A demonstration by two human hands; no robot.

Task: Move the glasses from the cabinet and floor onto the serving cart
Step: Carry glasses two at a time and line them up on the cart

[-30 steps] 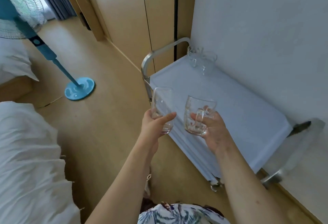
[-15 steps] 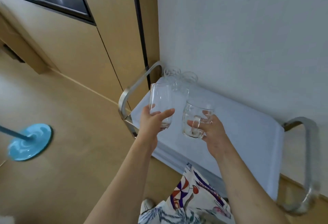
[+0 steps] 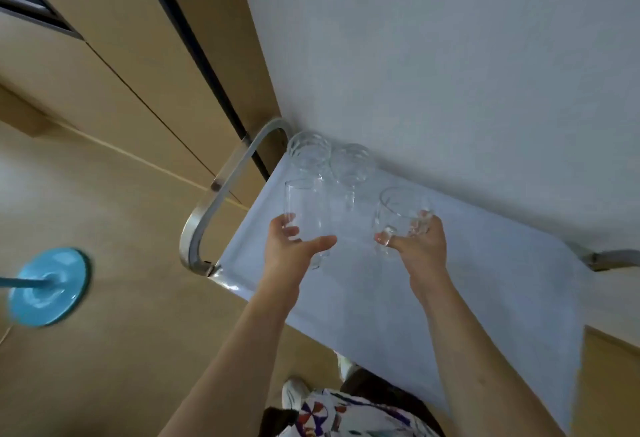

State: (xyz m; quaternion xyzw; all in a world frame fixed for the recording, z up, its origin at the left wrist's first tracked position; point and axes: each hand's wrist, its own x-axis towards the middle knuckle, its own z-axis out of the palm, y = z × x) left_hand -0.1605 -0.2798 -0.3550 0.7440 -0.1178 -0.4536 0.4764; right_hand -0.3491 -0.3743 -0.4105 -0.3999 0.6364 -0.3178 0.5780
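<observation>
We see two clear glasses held above a serving cart [image 3: 467, 298] draped in a white cloth. The tall glass [image 3: 304, 215] stands upright in the left hand [image 3: 294, 253], whose fingers wrap its lower half from the left while the thumb stretches across the front. The short glass [image 3: 401, 218] sits in the right hand [image 3: 419, 249], fingers curled round its base and far side. Both forearms reach forward from the bottom of the view, roughly parallel, the hands apart from each other over the cart's left half. Two more glasses [image 3: 329, 159] stand on the cloth at the cart's far left corner, close to the white wall [image 3: 450, 55]. A curved metal handle [image 3: 221, 201] closes the cart's left end. To the left we see wooden cabinet doors [image 3: 121, 38], a tan floor [image 3: 104, 350] and the blue round base of a fan [image 3: 46, 286]. A patterned garment [image 3: 346, 416] shows at the bottom edge.
</observation>
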